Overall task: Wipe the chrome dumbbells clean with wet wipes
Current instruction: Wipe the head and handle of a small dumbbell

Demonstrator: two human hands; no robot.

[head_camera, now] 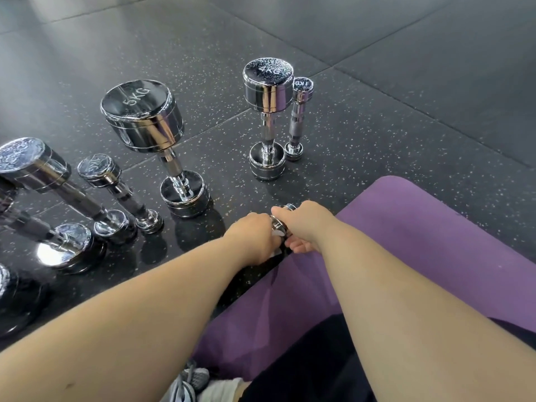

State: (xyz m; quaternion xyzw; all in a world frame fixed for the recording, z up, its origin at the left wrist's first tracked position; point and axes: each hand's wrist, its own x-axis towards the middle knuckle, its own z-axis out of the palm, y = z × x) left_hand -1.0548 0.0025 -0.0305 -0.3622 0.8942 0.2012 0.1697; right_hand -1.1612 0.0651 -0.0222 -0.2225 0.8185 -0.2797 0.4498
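Bare forearms reach over a purple foam mat [435, 242] to the hands: left hand [255, 236] curls round a crumpled white wet wipe [276, 234] held against a small chrome dumbbell [280, 220], and right hand [304, 224] grips that same dumbbell from the other side, thumb over its round end, right at the mat edge. Beyond, on the black speckled rubber floor [377, 126], a mirror-shiny 5KG dumbbell [145, 123], a 4KG dumbbell [268, 85] with a droplet-flecked top and a slim 1KG dumbbell [301, 91] just beside it stand on end. More chrome dumbbells [98, 172] with dark knurled handles crowd the far left.
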